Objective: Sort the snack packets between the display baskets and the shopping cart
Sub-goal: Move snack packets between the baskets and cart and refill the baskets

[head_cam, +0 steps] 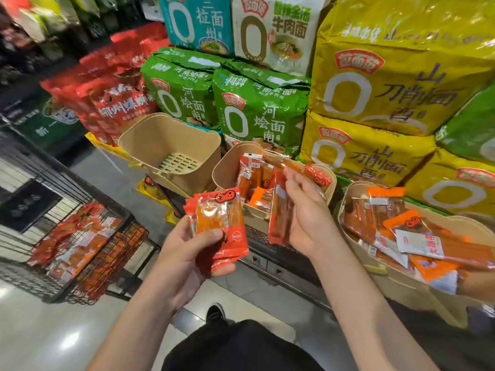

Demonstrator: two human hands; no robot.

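Stacked noodle bags (396, 87) in yellow, green and red fill the wall behind the shelf, and you're standing right at the beige display baskets with both hands full, so you look mid-sort to me: packets already picked, not yet dropped anywhere.

Your left hand (184, 253) is curled round a small stack of red square packets (218, 223). The thumb lies across the front of the top one and the other fingers wrap round from behind, so the stack sticks up past your fingertips.

Your right hand (308, 212) pinches a long red packet (278, 210) that hangs down along the palm side. The fingertips are just over the middle basket (227, 167), which holds more long packets, right under and beyond your fingers. I can't tell whether a second packet is tucked in that grip too.

Left of your left hand, the left basket (150, 140) shows only its slotted bottom. Right of your right wrist, the right basket (396, 287) is piled with mixed orange and red packets. The wire shopping cart (88, 253) sits well off to the left of your left hand, with red packets in it.

Next move, I'd guess: decide where each handful belongs. The square ones seem to match the cart load, so that calls for a swing left and a clean release over the wire.
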